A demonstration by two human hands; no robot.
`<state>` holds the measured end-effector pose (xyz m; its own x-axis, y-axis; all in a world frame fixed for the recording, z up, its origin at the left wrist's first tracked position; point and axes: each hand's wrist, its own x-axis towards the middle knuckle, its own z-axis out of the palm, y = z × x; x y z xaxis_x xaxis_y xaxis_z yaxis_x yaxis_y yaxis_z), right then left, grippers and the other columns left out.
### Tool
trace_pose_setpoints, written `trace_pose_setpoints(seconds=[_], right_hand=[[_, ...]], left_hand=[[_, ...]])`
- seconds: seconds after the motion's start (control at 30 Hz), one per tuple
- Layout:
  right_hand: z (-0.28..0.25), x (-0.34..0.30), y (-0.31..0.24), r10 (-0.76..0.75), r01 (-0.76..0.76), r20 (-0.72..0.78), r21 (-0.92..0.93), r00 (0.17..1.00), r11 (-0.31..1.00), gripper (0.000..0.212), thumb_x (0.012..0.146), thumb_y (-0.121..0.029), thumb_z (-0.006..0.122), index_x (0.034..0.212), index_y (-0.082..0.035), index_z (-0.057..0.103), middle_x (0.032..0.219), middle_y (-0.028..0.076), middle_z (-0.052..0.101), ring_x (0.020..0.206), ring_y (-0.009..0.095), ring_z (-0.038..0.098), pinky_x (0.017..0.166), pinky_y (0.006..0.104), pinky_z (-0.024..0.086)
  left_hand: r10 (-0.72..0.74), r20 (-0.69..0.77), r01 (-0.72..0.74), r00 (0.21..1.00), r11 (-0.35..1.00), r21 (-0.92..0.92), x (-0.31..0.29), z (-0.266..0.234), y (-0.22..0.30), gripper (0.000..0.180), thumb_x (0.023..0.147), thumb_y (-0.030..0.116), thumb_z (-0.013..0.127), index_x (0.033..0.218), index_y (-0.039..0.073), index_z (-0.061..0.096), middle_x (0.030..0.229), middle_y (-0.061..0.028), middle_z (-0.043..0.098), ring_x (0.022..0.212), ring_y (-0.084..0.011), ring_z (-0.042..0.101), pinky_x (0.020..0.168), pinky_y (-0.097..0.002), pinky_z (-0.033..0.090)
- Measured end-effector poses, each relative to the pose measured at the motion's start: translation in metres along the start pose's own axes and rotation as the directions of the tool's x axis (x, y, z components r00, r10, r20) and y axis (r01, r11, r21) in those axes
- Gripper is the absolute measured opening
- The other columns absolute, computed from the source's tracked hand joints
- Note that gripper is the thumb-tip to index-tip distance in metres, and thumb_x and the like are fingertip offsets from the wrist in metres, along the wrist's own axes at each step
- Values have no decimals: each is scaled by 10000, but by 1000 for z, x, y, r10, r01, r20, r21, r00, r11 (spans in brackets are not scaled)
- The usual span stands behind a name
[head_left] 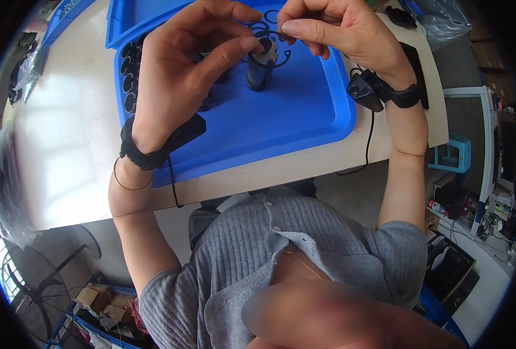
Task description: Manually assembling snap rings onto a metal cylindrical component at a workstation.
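Note:
A dark open ring with small end eyelets, a circlip point(280, 64), is at the top of a grey and black cylinder point(259, 75) standing upright in the blue tray point(258, 142). Whether it sits around the cylinder or just above it, I cannot tell. My left hand point(179, 70) is curled, its thumb and fingers closed at the circlip's left side. On the other side, the thumb and forefinger of my right hand point(342, 32) pinch a thin dark ring part by the cylinder's top. The fingertips partly hide the contact.
Several dark cylindrical parts point(131, 78) line the tray's left side, partly behind my left hand. More loose rings point(271, 16) lie beyond the cylinder. Another blue tray point(115, 23) stands at the back left. A cable point(369, 142) from my right wrist's small camera point(364, 90) crosses the table edge.

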<state>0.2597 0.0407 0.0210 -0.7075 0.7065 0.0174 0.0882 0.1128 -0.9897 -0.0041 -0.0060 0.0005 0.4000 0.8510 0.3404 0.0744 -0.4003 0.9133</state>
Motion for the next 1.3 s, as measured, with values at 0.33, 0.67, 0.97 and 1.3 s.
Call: trace_pose_setpoints(seconds=[0.33, 0.67, 0.97, 1.3], right_hand=[[7, 0, -2, -291, 283, 1, -232, 957, 931, 184, 949, -125, 754, 1075, -2, 699, 948, 20, 718, 750, 56, 631, 629, 222, 507], [19, 0, -9, -720, 502, 14, -728, 693, 468, 131, 849, -15, 781, 962, -30, 716, 793, 75, 704, 635, 162, 671, 569, 280, 506], [19, 3, -16, -825, 539, 165, -821, 540, 189, 157, 800, 14, 787, 934, -9, 711, 767, 99, 691, 623, 236, 670, 550, 323, 497], [14, 3, -12, -824, 562, 194, -809, 533, 173, 163, 834, -51, 798, 959, -8, 703, 838, 100, 715, 647, 214, 679, 569, 291, 520]], left_hand=[[127, -129, -127, 983, 992, 7, -2, 0, -4, 259, 962, -25, 692, 1214, -47, 636, 1088, -111, 725, 1004, -188, 730, 840, -243, 549], [96, -42, -98, 994, 995, -32, 1, -7, -4, 214, 1027, 97, 643, 1212, -10, 654, 1151, -103, 722, 980, -115, 674, 877, -258, 534], [29, -62, -46, 998, 957, -287, 4, 4, -4, 343, 920, 80, 785, 1204, -11, 616, 1170, -116, 687, 1025, -154, 641, 923, -310, 522], [55, -45, -66, 997, 957, -283, 5, 3, -7, 449, 837, -13, 834, 1222, 3, 604, 1185, -104, 680, 994, -142, 644, 878, -293, 530]])
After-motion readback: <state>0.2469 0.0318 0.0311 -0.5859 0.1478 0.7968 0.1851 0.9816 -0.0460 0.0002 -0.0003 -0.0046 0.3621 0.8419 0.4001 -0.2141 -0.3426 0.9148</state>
